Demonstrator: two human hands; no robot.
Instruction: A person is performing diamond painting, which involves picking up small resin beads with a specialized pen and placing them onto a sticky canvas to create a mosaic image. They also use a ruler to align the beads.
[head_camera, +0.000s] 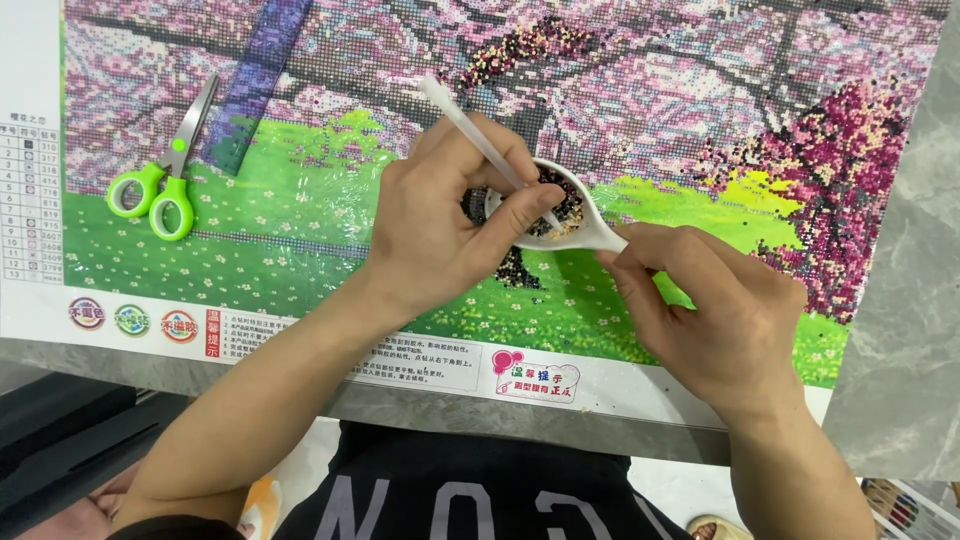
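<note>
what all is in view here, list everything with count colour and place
diamond painting canvas: one, pink blossom trees over green grass, spread across the grey table
scissors: one pair, green handles, lying on the canvas at its left
ruler: one, translucent purple-blue, slanted on the canvas upper left
bead tray: one, white, holding dark and pale beads, above the canvas centre
applicator pen: one, white, tip down in the tray
basket: one, white, partly seen on the floor at bottom right
left hand: holds the pen
right hand: pinches the tray's narrow end
</note>
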